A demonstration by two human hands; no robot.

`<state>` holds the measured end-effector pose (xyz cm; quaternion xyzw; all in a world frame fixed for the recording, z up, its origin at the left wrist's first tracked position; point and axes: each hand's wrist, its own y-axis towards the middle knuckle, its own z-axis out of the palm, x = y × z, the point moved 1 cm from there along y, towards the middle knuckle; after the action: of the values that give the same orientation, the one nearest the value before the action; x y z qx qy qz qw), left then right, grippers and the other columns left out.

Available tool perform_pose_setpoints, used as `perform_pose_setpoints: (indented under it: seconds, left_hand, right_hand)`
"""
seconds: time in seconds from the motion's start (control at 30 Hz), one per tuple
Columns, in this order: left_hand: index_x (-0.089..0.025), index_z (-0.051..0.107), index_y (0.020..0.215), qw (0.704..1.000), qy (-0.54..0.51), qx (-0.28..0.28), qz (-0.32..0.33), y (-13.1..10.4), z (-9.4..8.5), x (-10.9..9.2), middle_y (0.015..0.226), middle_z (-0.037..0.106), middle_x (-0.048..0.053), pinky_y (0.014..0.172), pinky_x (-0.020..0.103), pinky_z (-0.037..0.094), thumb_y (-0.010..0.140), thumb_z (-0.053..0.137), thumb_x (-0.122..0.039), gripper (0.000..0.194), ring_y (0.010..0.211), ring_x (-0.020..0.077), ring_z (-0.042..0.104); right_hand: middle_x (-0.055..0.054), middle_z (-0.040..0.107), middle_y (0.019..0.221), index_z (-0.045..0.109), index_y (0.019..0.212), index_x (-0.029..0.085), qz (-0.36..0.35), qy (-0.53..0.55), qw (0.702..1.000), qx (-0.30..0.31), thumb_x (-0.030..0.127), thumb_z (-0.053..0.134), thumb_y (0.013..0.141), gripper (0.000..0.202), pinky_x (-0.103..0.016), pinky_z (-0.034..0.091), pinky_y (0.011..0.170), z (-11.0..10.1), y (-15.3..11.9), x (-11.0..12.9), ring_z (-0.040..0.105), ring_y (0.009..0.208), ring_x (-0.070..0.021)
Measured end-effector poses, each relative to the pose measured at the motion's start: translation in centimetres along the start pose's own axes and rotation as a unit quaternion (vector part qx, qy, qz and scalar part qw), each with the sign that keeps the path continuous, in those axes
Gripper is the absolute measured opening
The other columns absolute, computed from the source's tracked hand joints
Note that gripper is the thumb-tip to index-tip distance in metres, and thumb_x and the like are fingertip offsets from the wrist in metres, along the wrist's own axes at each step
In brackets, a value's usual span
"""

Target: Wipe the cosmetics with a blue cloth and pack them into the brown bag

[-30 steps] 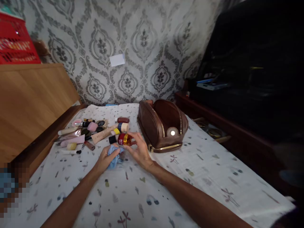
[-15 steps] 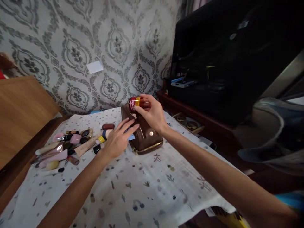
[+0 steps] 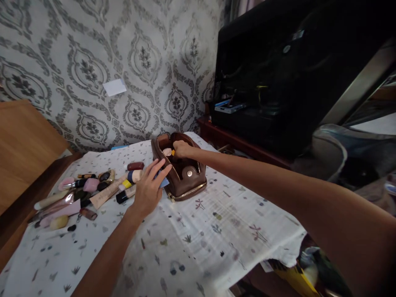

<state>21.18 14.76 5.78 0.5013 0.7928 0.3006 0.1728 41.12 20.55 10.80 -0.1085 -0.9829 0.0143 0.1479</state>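
Note:
The brown zip bag (image 3: 188, 190) stands unzipped on the cloth, its mouth spread wide. My right hand (image 3: 183, 149) reaches down inside it with fingers curled and mostly hidden. Against those fingers shows a bit of gold, matching the lid of the jar (image 3: 173, 152), whose red body I cannot see. Just left of it in the bag is a pale round surface (image 3: 167, 152). My left hand (image 3: 151, 185) rests its spread fingers on the bag's left side, over a small blue piece (image 3: 165, 182).
Left of the bag lies a pile of makeup: a pinkish tube (image 3: 107, 194), a black-capped bottle (image 3: 125, 194), a dark red item (image 3: 135, 166) and several brushes. A patterned white cloth (image 3: 192, 247) covers the surface. A black television (image 3: 278, 82) stands at right, a wooden panel (image 3: 27, 148) at left.
My right hand has carried the red jar with the gold lid from above the bag down into it. The bag's mouth is wider. My left hand has stayed at the bag's side.

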Motion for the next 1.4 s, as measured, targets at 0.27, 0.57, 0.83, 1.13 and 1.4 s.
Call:
perform_pose_setpoints:
  seconds: [0.27, 0.57, 0.83, 1.13, 1.4]
  left_hand:
    - [-0.024, 0.048, 0.143, 0.999, -0.042, -0.013, -0.016, -0.7, 0.2, 0.0, 0.15, 0.05, 0.009, 0.117, 0.048, 0.038, 0.073, 0.041, 0.006, 0.077, 0.143, 0.0264, 0.041]
    - [-0.024, 0.049, 0.143, 0.999, -0.046, -0.006, -0.024, -0.6, 0.0, -0.2, 0.151, 0.049, 0.008, 0.118, 0.046, 0.038, 0.075, 0.042, 0.006, 0.075, 0.142, 0.0259, 0.042]
    - [-0.023, 0.046, 0.145, 0.999, -0.016, 0.027, -0.018, -0.8, 0.0, 0.3, 0.155, 0.045, 0.009, 0.116, 0.047, 0.04, 0.073, 0.039, 0.008, 0.079, 0.145, 0.0268, 0.038]
    - [-0.02, 0.055, 0.135, 0.998, -0.049, 0.019, -0.04, -1.4, 0.5, 0.8, 0.144, 0.053, 0.012, 0.112, 0.05, 0.043, 0.072, 0.046, 0.002, 0.068, 0.136, 0.03, 0.047]
    - [-0.022, 0.066, 0.103, 0.983, -0.114, 0.06, -0.133, -6.5, 0.3, 5.2, 0.118, 0.065, 0.007, 0.095, 0.038, 0.054, 0.084, 0.049, -0.013, 0.027, 0.11, 0.0229, 0.061]
  right_hand:
    - [-0.01, 0.062, 0.126, 0.059, 0.126, 0.016, 0.012, 0.031, 0.999, 0.035, 0.037, 0.062, 0.095, 0.037, -0.044, 0.056, 0.09, 3.1, 2.2, 0.1, 0.064, 0.107, -0.0231]
    - [-0.01, 0.061, 0.127, 0.059, 0.127, 0.018, -0.001, 0.066, 0.997, 0.033, 0.036, 0.063, 0.095, 0.037, -0.043, 0.056, 0.09, 4.5, 2.3, -0.4, 0.064, 0.11, -0.0235]
    - [-0.011, 0.071, 0.107, 0.07, 0.108, 0.012, -0.006, 0.112, 0.991, -0.067, 0.03, 0.064, 0.093, 0.024, -0.031, 0.053, 0.084, -0.1, 0.5, 1.1, 0.067, 0.1, -0.0227]
    - [-0.002, 0.06, 0.073, 0.058, 0.069, 0.017, -0.318, 0.223, 0.846, -0.365, 0.034, 0.051, 0.098, 0.035, -0.025, 0.044, 0.064, 0.5, -8.2, 3.9, 0.054, 0.066, -0.0127]
    - [-0.006, 0.066, 0.086, 0.061, 0.074, 0.019, -0.488, 0.091, 0.824, -0.273, 0.034, 0.044, 0.103, 0.036, -0.027, 0.05, 0.072, 10.0, -12.2, 6.4, 0.061, 0.085, -0.0167]
